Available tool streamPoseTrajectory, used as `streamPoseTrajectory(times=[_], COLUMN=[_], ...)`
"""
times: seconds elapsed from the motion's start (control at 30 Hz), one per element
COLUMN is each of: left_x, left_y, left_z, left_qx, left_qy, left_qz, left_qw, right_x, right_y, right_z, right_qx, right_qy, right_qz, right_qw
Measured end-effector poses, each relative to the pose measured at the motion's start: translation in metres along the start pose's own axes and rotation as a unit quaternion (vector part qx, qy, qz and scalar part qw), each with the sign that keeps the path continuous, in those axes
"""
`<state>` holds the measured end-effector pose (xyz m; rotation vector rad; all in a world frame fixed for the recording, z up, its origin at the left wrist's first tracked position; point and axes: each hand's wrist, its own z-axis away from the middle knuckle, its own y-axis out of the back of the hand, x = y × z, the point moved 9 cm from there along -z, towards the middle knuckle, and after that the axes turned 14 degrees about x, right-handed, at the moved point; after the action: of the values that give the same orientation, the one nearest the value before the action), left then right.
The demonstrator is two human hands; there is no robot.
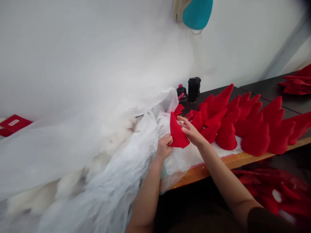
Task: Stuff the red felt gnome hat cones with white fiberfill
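A red felt cone (pixel 178 134) stands tilted, point up, at the edge of a white plastic bag (pixel 104 168) stuffed with soft white filling. My left hand (pixel 164 146) is closed on the cone's lower left edge, where the cone meets the plastic. My right hand (pixel 190 131) lies against the cone's right side with its fingers spread, and it is nearest the stuffed red cones (pixel 243 129) standing in overlapping rows on the table. Part of the cone's base is hidden behind my left hand.
A dark table (pixel 218 95) with an orange wooden edge runs to the right, with more red cones on a second table section (pixel 296 82). A black bottle (pixel 193 89) and small jar stand at the wall. Red pieces lie in a heap below right.
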<state>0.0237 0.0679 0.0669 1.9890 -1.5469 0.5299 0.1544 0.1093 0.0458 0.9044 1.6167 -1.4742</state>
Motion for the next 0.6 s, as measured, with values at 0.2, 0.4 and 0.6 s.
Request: streamPoseTrajectory(times=[0.2,0.4,0.6], left_x=[-0.013,0.022,-0.016], left_y=[0.025,0.003,-0.003], left_z=[0.011,0.012,0.018], left_qx=[0.201,0.108,0.117], left_qy=[0.118,-0.031,0.173], left_qz=[-0.037,-0.052,0.129], left_qw=[0.972,0.992,0.97], right_x=[0.023,0.035,0.003], right_y=[0.003,-0.011,-0.018], right_z=[-0.013,-0.01,0.002], right_qx=[0.201,0.256,0.217], right_qy=[-0.077,-0.11,0.06], right_qz=[-0.158,-0.27,-0.184], right_qw=[0.964,0.922,0.957])
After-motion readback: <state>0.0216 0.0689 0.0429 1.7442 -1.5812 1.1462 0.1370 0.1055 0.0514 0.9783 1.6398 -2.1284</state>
